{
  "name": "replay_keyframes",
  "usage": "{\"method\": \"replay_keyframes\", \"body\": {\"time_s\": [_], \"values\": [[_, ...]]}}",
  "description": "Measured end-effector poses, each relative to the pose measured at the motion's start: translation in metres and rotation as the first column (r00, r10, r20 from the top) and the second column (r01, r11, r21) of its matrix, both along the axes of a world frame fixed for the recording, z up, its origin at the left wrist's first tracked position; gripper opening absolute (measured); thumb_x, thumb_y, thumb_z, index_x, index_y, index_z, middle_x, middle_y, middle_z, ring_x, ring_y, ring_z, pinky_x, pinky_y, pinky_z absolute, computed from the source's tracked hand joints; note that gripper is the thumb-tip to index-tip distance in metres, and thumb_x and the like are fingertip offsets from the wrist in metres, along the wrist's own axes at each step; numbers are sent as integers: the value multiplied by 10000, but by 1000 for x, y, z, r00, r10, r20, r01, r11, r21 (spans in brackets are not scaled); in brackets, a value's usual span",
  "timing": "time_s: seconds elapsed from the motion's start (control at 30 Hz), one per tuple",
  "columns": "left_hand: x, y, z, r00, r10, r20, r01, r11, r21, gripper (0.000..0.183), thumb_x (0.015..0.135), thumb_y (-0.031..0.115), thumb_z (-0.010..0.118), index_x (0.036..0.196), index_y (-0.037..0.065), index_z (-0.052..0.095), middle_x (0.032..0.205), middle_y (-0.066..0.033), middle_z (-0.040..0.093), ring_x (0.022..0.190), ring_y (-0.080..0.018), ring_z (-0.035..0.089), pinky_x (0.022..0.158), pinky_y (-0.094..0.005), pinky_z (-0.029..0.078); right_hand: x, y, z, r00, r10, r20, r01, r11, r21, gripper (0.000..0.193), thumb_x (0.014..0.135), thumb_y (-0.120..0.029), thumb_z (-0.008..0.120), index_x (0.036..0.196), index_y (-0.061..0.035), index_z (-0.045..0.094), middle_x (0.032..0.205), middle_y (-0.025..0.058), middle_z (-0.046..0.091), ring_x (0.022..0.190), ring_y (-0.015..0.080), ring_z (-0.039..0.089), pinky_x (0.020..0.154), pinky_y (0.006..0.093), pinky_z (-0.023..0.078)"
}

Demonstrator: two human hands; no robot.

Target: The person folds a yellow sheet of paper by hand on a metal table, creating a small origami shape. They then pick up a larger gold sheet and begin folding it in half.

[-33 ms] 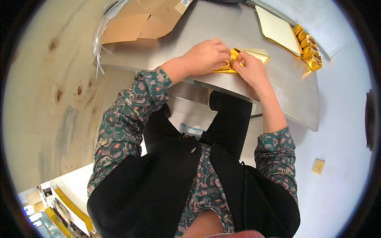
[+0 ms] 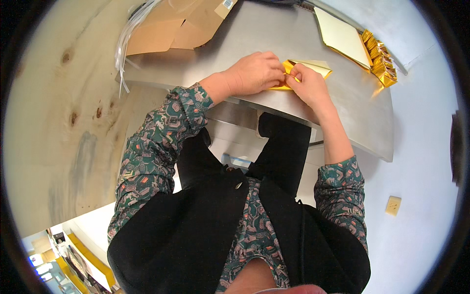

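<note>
A sheet of shiny gold foil paper (image 2: 318,69) with a pale cream underside lies folded near the front edge of the grey metal table (image 2: 274,36). My left hand (image 2: 257,73) is closed at the paper's left side, fingers bent down over its edge and partly hiding it. From the right, my right hand (image 2: 308,84) pinches the same paper, thumb and forefinger together close to the left fingertips. The two hands nearly meet on the fold. Exactly what lies between the fingertips is hidden.
A stack of cream-faced gold sheets (image 2: 345,36) rests at the back right, beside a row of folded gold pieces (image 2: 381,59). An opened cardboard box (image 2: 176,29) stands at the back left, with white strips (image 2: 125,41) hanging next to it. A wooden board (image 2: 73,147) lies left.
My left hand has shifted slightly down and to the right, covering more of the gold paper's left part. The right hand stays nearly in place on the paper.
</note>
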State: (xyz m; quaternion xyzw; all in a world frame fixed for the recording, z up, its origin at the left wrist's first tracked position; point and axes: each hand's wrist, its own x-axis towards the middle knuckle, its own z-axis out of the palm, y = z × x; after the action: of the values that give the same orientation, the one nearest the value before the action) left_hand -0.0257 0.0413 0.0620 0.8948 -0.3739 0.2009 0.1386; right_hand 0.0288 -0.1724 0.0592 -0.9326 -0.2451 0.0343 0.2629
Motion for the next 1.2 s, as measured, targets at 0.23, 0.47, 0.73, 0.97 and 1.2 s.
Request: {"method": "replay_keyframes", "body": {"time_s": [0.23, 0.47, 0.73, 0.97, 1.2], "values": [[1, -1, -29, 993, 75, -95, -74, 997, 17, 192, 961, 233, 638, 1118, 125, 657, 1159, -40, 660, 1157, -260, 589, 1010, -409, 467, -10, 0, -9, 987, -6, 160, -6, 997, 76, 236, 872, -287, 710, 982, -80, 676, 1007, 156, 724, 979, 361, 669, 837, 453, 532], [5, 0, -35, 993, 93, -75, -94, 996, -12, 233, 966, 248, 631, 1163, 125, 652, 1201, -54, 654, 1197, -281, 574, 1054, -427, 437, -67, -3, -12, 806, 229, 545, -334, 937, 100, 303, 918, -261, 661, 1128, -43, 640, 1197, 139, 650, 1139, 338, 596, 1013, 470, 456], [6, -7, -33, 990, 124, -65, -120, 991, 63, 245, 964, 232, 639, 1189, 133, 652, 1250, -45, 648, 1250, -266, 551, 1115, -428, 390, -88, -22, -23, 806, 290, 517, -267, 956, -120, 522, 968, -383, 613, 1379, -62, 581, 1415, 115, 582, 1352, 259, 508, 1208, 521, 255], [5, -10, -28, 985, 165, -45, -154, 971, 183, 237, 979, 254, 629, 1200, 169, 650, 1269, -29, 644, 1266, -241, 545, 1159, -472, 346, -76, -59, -19, 832, 293, 471, -216, 953, -211, 506, 987, -387, 590, 1389, -80, 587, 1416, 94, 608, 1361, 231, 524, 1225, 521, 228], [2, -18, -22, 986, 137, 89, -160, 926, 342, 415, 997, 236, 549, 1376, 400, 584, 1229, -14, 625, 1341, -225, 507, 1226, -602, 211, -74, -82, -15, 873, 240, 425, -177, 967, -184, 515, 999, -403, 577, 1355, -31, 594, 1382, 155, 622, 1328, 296, 542, 1202, 506, 296]]}}
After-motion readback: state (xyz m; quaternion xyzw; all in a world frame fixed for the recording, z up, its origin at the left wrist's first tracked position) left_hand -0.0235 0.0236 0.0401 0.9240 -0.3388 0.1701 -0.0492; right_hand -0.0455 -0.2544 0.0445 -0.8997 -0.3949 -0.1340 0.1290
